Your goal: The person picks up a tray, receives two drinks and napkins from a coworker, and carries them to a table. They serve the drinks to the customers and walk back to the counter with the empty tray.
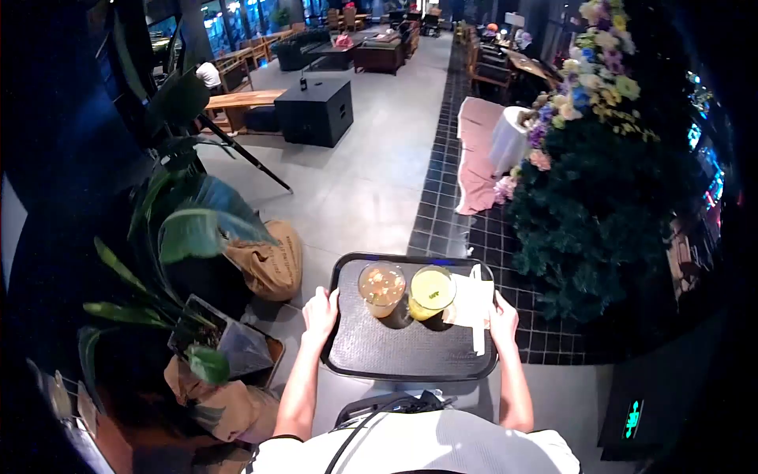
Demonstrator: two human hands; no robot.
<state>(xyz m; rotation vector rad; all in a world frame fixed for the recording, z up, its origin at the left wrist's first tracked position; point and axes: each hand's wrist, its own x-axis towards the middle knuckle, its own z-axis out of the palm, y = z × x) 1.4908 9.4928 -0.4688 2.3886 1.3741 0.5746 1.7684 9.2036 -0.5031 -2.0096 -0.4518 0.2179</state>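
Observation:
A black serving tray (395, 351) is held level in front of my body. My left hand (320, 312) grips its left rim, and my right hand (503, 317) grips the right rim; the fingers under the tray are hidden. Two filled glasses stand upright on it: a brownish drink (382, 290) with bits floating on top, and beside it a yellow-green drink (431, 292) with a small dark garnish. Right of the glasses, near my right hand, lie white napkins (471, 302) with slim white paper-wrapped strips.
Leafy potted plants (197, 229) and brown paper sacks (272, 261) line the left. A dark bushy tree with flowers (592, 205) and pink cloth (478, 150) stand on the right. Grey floor (371, 182) runs ahead past a black box (314, 110) towards sofas and tables.

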